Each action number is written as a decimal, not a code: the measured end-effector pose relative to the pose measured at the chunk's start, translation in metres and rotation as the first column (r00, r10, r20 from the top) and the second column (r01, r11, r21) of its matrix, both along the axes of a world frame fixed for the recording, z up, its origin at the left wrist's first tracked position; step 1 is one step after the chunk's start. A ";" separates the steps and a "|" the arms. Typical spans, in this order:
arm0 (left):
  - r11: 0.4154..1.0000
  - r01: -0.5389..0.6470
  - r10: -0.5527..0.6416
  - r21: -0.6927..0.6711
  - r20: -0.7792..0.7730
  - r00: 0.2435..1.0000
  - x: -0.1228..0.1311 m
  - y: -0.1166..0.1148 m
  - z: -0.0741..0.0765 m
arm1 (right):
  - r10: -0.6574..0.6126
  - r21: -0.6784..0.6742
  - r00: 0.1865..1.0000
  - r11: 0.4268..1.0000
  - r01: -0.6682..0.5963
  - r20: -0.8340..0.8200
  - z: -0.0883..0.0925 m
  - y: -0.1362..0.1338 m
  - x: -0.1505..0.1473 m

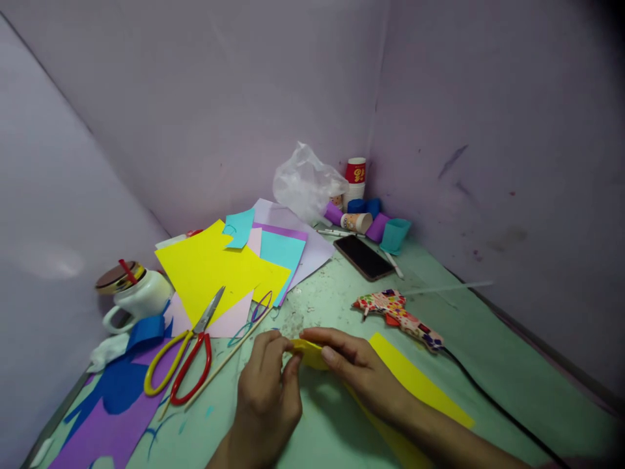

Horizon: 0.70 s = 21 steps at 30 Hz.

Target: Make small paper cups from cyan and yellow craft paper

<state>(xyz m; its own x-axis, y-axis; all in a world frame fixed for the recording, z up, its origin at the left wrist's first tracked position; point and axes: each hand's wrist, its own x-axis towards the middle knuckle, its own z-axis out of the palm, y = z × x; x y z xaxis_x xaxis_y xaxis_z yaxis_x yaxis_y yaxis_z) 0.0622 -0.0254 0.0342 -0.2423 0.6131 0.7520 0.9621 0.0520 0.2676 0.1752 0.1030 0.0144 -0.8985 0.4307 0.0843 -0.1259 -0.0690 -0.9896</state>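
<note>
Between my two hands, just above the table, is a small yellow paper piece (312,356). My left hand (267,384) pinches its left end between thumb and fingers. On the other side, my right hand (349,361) grips the right end, fingers along the top and thumb in front. The fingers cover much of the piece, so its full shape is hidden. Beneath my right forearm lies a yellow paper strip (420,381). Scissors (199,339) with one yellow and one red handle rest to the left, beside a thin wooden stick (229,358).
A patterned glue gun (398,316) with a black cord lies at right. Behind it are a phone (364,256), several paper cups (356,222) and a plastic bag (305,182). Coloured sheets (205,267) spread at back left. A white mug (144,296) and paper scraps (105,430) are at left.
</note>
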 end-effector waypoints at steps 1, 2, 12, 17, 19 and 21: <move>1.000 0.013 -0.013 0.009 0.014 1.000 0.000 0.000 0.000 | -0.004 0.029 1.000 1.000 0.004 0.000 0.001 0.000 0.001; 0.999 0.027 -0.027 0.018 0.025 0.999 0.001 -0.001 0.001 | -0.004 0.053 1.000 0.999 0.004 -0.004 0.002 0.000 0.001; 0.984 0.059 -0.064 0.170 0.025 0.998 -0.008 -0.010 0.002 | -0.174 -0.093 0.985 0.980 0.174 0.012 0.003 0.013 0.000; 0.985 0.111 -0.118 0.130 0.049 0.992 -0.009 -0.008 0.001 | -0.098 0.034 0.995 0.995 0.097 0.019 0.016 0.015 0.002; 0.986 0.122 -0.131 0.112 0.074 0.989 -0.010 -0.008 0.001 | -0.173 0.206 0.985 0.964 0.170 -0.003 0.019 0.016 0.002; 0.988 0.117 -0.127 0.100 0.101 0.987 -0.011 -0.008 0.000 | -0.236 0.335 0.972 0.914 0.228 -0.018 0.021 0.016 0.003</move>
<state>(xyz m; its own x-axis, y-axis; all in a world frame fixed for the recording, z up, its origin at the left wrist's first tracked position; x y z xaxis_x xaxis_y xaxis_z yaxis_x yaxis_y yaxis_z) 0.0515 -0.0337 0.0342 -0.2516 0.5712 0.7813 0.9254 -0.0943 0.3670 0.1781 0.1189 0.0350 -0.7799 0.5781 0.2398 -0.0757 0.2932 -0.9530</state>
